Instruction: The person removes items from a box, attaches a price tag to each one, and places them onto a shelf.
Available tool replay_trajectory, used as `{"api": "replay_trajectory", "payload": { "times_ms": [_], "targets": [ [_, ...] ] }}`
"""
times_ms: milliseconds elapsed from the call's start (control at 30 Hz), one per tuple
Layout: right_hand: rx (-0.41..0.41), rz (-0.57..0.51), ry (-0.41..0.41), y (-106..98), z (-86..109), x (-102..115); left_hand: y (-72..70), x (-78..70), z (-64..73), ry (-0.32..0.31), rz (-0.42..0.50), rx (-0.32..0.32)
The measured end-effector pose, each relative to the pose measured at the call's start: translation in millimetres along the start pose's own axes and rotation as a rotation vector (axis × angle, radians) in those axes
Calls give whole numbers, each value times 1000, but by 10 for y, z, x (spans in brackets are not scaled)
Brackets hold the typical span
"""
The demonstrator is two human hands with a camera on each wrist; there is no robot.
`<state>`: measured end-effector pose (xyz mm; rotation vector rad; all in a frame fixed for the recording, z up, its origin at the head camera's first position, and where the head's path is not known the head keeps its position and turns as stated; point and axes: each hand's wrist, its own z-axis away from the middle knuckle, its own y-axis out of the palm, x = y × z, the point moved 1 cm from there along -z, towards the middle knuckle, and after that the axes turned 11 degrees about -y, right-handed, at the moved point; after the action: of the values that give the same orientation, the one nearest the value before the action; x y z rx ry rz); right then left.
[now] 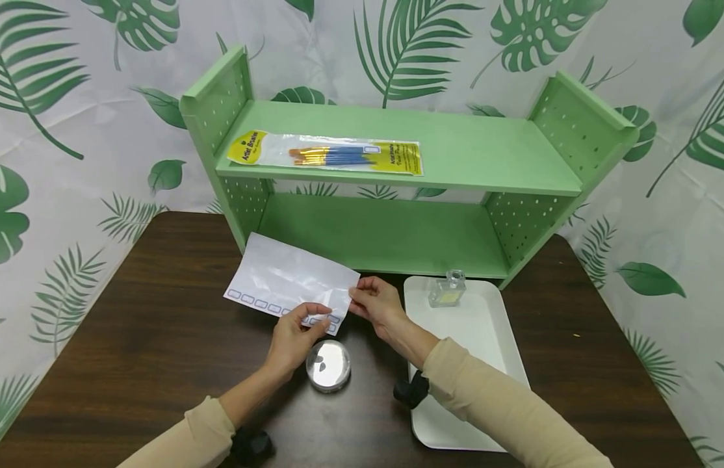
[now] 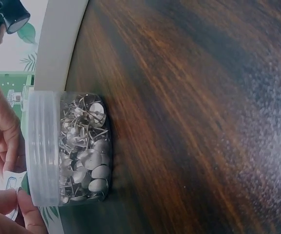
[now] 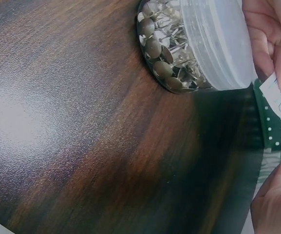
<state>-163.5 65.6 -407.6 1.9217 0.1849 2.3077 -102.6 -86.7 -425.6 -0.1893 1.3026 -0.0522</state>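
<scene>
Both hands are gripping the sheet [image 1: 292,273]. Left hand [image 1: 292,341]: thumb and fingers pinching near its near right corner, at the row of blue-bordered labels [image 1: 260,303]. Right hand [image 1: 385,309]: pinching the right edge, slightly farther up. Sheet is held tilted off the table [image 1: 134,338], before the shelf [image 1: 385,234]; its far edge overlaps the shelf in the head view. Jar [image 1: 329,366] of tacks [image 2: 91,161] stands upright on the table, lid [image 2: 43,148] on, just nearside of the sheet's near right corner. Tray [image 1: 479,338] on the table's right half, partly covered by the right sleeve [image 1: 496,403]; bottle [image 1: 446,296] upright in it, by the tray's far edge. Shelf stands along the table's far edge. Brush pack [image 1: 323,156] lies on its upper tier, left half, by the front edge, one small blue-bordered sticker [image 1: 371,149] on it.
</scene>
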Motion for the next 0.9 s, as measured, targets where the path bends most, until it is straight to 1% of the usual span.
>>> {"api": "replay_trajectory", "payload": {
  "times_ms": [333, 467, 700, 900],
  "targets": [
    [8, 34, 12, -29, 16, -39, 10, 22, 11, -13, 26, 1],
    [4, 39, 7, -38, 7, -55, 19, 29, 15, -8, 8, -6],
    [1, 44, 10, -41, 13, -57, 17, 22, 27, 21, -15, -1],
    [-4, 53, 16, -41, 5, -51, 10, 13, 17, 31, -44, -13]
  ]
}}
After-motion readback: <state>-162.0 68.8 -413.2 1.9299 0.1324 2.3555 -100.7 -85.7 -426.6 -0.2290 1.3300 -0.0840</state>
